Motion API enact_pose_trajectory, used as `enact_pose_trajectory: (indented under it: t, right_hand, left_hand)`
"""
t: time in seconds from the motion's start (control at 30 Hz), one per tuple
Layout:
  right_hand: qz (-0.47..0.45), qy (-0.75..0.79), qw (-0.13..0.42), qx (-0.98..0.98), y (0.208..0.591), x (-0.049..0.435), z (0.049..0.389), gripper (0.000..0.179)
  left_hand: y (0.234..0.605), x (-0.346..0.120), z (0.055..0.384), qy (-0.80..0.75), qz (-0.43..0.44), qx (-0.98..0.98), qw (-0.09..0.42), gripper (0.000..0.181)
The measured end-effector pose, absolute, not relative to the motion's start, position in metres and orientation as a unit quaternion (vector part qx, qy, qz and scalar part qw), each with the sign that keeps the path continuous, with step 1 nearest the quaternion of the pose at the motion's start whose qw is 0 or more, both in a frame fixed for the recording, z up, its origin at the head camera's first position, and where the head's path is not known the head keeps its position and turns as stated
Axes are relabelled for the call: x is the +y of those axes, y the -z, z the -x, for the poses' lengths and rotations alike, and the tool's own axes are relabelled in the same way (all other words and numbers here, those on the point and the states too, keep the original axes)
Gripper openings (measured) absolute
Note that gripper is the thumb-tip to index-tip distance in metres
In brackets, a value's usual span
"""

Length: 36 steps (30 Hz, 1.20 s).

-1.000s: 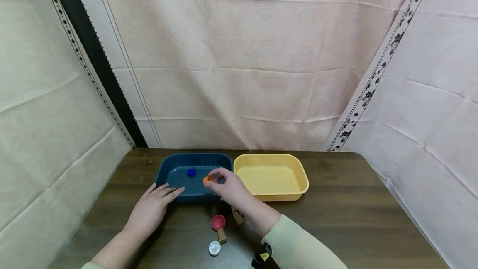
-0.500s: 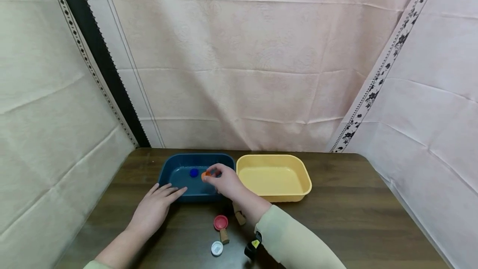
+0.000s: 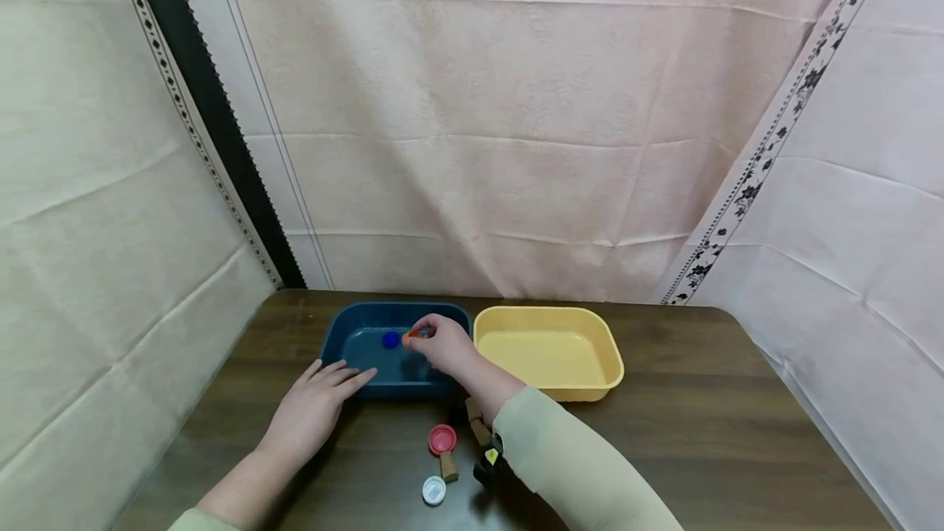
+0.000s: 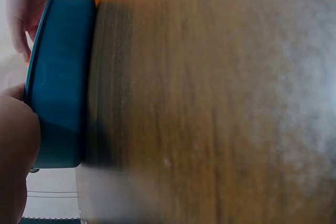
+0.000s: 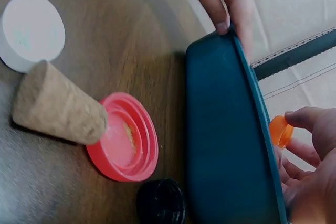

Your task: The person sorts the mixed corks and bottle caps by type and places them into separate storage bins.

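Nearest, a shallow white round cap (image 3: 433,491) lies on the brown wood-grain table (image 3: 701,416); only the right wrist view brings out faint greenish marks on its face. Just beyond, a stubby, speckled tan cork stopper (image 3: 449,466) lies on its side against a dished red plastic cap (image 3: 442,439). Close up, that red cap shows stepped rings and a yellowish patch inside, lost in the head view. A glossy black round cap (image 5: 160,203) sits just beside it. The head view alone shows more cork pieces (image 3: 481,433) by the right forearm, partly hidden.

Farther off, the left hand (image 3: 310,408) rests at the near left corner of a deep blue rectangular plastic tray (image 3: 409,391), fingers extended, thumb at the rim. The left wrist view gives the tray's smooth outer wall. Over this tray the right hand (image 3: 446,344) pinches a hollow orange round cap (image 3: 409,338) between thumb and fingers; its cup shape is plain only from the right wrist. A bright blue round object (image 3: 390,340) lies on the tray floor, seen only from the head. A yellow round-cornered tray (image 3: 549,351) stands alongside; creased pale cloth (image 3: 516,129) hangs behind.
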State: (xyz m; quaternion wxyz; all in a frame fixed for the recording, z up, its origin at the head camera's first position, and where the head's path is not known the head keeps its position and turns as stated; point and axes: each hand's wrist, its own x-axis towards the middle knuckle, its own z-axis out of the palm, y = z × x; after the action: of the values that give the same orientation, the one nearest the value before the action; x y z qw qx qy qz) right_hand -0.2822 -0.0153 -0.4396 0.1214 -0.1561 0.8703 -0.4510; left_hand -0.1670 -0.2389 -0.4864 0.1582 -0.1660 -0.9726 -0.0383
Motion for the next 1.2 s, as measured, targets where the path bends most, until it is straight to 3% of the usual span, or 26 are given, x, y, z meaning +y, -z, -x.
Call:
enact_pose_trajectory:
  t: [0.17, 0.4, 1.2]
  right_hand:
    - [0.165, 0.410, 0.107, 0.891, 0.445, -0.020, 0.293, 0.026]
    - [0.141, 0.381, 0.127, 0.905, 0.446, -0.024, 0.304, 0.030]
    - [0.114, 0.313, 0.134, 0.933, 0.464, -0.041, 0.325, 0.023]
  left_hand:
    - [0.487, -0.238, 0.168, 0.034, 0.163, -0.974, 0.154, 0.054]
    - [0.487, -0.236, 0.170, 0.044, 0.156, -0.976, 0.145, 0.055]
    - [0.485, -0.237, 0.168, 0.047, 0.143, -0.979, 0.139, 0.054]
